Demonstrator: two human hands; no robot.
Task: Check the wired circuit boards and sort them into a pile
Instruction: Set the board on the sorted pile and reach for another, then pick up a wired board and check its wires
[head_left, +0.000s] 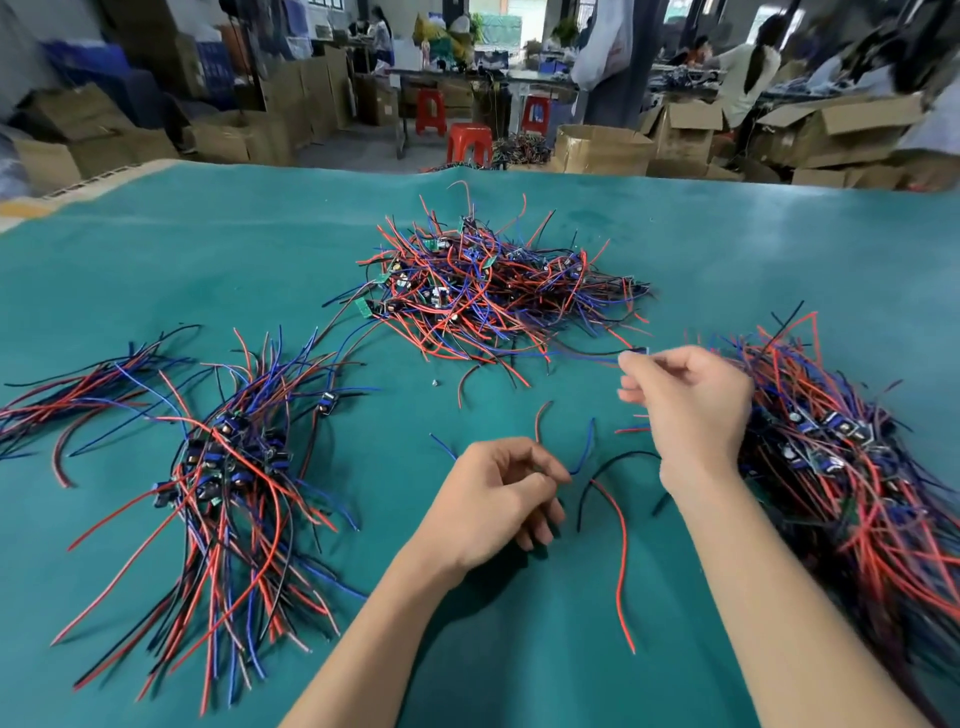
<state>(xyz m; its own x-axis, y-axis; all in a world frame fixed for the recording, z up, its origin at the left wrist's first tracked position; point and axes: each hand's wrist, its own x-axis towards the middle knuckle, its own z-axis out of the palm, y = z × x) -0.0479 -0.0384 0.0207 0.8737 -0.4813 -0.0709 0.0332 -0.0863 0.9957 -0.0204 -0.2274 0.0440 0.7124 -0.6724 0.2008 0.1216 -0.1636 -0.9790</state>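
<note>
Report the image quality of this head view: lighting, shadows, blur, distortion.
Head view: even, soft light, no glare on the green mat; a faint shadow lies under the left hand; the middle pile is sharp, the right pile and the background smear toward the edges; wide-angle distortion bows the mat's far edge.

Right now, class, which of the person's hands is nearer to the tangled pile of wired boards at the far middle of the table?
Right. The right hand is just below the tangled pile's near edge, pinching a wire end there. The left hand sits lower, closer to the person.
</note>
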